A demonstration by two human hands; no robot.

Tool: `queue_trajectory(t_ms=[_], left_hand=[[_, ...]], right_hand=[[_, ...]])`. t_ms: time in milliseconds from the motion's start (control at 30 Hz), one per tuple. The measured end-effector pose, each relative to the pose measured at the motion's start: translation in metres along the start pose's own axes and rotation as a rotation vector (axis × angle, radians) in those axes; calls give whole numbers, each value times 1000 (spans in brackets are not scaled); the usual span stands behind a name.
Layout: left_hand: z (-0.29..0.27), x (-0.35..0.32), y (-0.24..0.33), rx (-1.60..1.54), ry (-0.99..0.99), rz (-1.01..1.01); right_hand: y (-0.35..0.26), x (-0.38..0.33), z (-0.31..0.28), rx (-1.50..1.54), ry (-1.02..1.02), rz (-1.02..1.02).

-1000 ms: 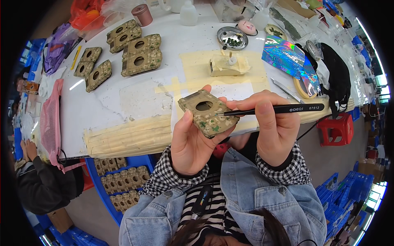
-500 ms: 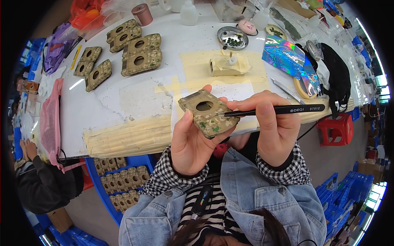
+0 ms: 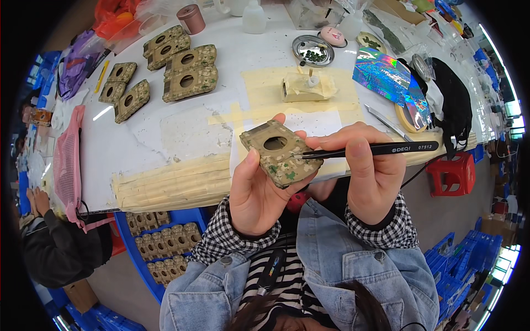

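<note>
My left hand (image 3: 255,190) is closed around a camouflage-patterned model tank hull (image 3: 280,169), thumb on its near left edge and fingers behind it. The hull is tilted, with its top and its round hole facing up at me. In my right hand (image 3: 370,171) is a pair of black tweezers (image 3: 386,148), pinched between thumb and fingers and pointing left. Their tips rest at or just over the hull's top, to the right of the hole. Whether the tips grip anything is too small to tell.
More camouflage hulls (image 3: 190,83) stand at the table's far left. Beyond my hands are a taped block (image 3: 309,89) and a round metal dish (image 3: 313,51) of small dark green parts. A craft knife (image 3: 386,122) lies to the right. A blue tray (image 3: 132,243) of hulls sits below the table's edge.
Almost nothing differs. The tweezers and my right hand have shifted very slightly to the right; my left hand keeps the hull in place.
</note>
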State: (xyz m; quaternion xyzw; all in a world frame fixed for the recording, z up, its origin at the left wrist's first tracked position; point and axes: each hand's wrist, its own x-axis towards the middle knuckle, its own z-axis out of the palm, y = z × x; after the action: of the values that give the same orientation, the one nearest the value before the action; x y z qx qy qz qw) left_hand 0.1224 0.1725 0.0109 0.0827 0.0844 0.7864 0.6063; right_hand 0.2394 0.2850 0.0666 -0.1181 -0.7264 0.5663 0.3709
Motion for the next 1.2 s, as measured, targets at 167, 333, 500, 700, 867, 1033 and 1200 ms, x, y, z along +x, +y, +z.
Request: queue_trajectory(t_ms=[167,333,500,700,867,1033,1200], left_hand=[[0,1,-2,-79,-2,21],[2,2,-2,-342,-76,-60],[1,3,-1,-314,-46,-93],[3,5,-1,-255,-38,-106],[4,5,-2,-221,8,-86],[6,6,-2,-211,18,-86],[5,6,-2,-191,28,-81]], right_hand=[[-1,0,2,83,28,7],[4,8,-6,59,-35,-124],[1,12,-16,-54,-156,-161],[-8,13,-16,-243,-201,-202],[-11,15,-15,-272,-228,-215],[-12,17,-15,-282,-247,-237],[-11,17,-15,-297,-249,-246]])
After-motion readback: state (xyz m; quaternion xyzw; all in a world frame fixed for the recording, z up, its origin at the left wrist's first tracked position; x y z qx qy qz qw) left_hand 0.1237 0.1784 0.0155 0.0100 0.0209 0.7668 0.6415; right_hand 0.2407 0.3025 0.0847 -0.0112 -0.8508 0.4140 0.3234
